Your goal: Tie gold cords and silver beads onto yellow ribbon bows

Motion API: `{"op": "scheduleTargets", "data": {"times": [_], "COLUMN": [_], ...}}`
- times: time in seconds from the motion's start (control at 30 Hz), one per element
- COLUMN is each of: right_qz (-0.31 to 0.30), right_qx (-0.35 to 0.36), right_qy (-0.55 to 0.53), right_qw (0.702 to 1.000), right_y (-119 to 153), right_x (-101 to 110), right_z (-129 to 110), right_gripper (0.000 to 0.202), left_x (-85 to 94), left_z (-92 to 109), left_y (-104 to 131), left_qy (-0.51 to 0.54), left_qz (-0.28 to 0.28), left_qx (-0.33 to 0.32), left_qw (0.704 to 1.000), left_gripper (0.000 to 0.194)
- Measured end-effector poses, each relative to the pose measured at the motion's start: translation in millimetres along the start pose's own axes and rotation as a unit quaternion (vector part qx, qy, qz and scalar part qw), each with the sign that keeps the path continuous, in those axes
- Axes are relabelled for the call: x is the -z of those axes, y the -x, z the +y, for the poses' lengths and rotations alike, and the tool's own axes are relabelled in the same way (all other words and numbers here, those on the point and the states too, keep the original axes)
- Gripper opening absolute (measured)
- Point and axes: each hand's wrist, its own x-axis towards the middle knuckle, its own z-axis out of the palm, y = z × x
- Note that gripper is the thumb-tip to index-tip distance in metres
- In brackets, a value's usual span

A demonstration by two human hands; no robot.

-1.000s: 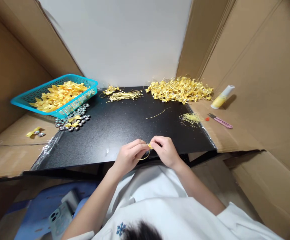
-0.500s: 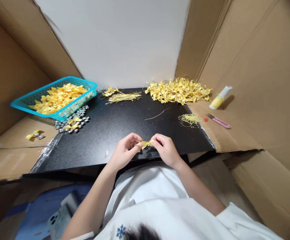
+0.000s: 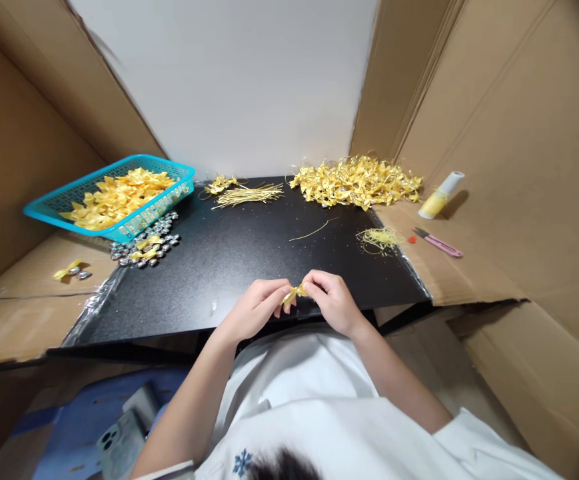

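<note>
Between my two hands, just above the table's front edge, is a small yellow ribbon bow (image 3: 294, 293). My left hand (image 3: 262, 301) pinches its left side between thumb and fingers. On the other side, my right hand (image 3: 330, 300) grips the bow's right end, thumb against forefinger. The fingertips cover much of the bow, so its knot and any thread there are hard to make out. A single gold strand (image 3: 314, 231) lies on the black table (image 3: 239, 253) beyond my hands.
Yellow bows fill a turquoise basket (image 3: 112, 233) at left, with silver bells (image 3: 142, 262) beside it. Gold ties (image 3: 249, 194) and a bow heap (image 3: 354, 183) lie at the back. To the right are thread scraps (image 3: 379, 239), pink snips (image 3: 444, 247) and a thread spool (image 3: 439, 197).
My left hand has shifted slightly right, closer to the right hand, and its fingers have curled in around the bow. The right hand keeps its grip almost unmoved.
</note>
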Motion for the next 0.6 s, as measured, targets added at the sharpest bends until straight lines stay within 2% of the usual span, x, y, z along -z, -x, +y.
{"op": "scheduleTargets", "data": {"times": [0.13,0.2,0.3,0.4,0.5,0.6], "right_qz": [-0.030,-0.028,0.029,0.096,0.139,0.151], "right_qx": [0.026,0.045,0.081,0.121,0.141,0.120], "right_qy": [0.001,0.002,0.027,0.060,0.083,0.077], "right_qw": [0.999,0.999,0.996,0.986,0.977,0.978], "right_y": [2,3,6,8,10,10], "right_x": [3,2,-3,-11,-14,-12], "right_z": [-2,-1,-1,1,2,2], "right_gripper": [0.025,0.026,0.026,0.025,0.023,0.020], "left_x": [-10.0,-14.5,-24.8,-37.8,-45.6,-45.3], "left_z": [-1,-1,0,1,1,1], "left_y": [-2,-2,1,2,-2,-6], "left_qy": [-0.082,-0.113,-0.103,-0.049,0.029,0.069], "left_qz": [0.063,0.117,0.217,0.277,0.297,0.259], "left_qx": [-0.031,-0.057,-0.069,-0.052,-0.024,-0.007], "left_qw": [0.994,0.985,0.968,0.958,0.954,0.963], "left_gripper": [0.038,0.039,0.043,0.046,0.047,0.048]}}
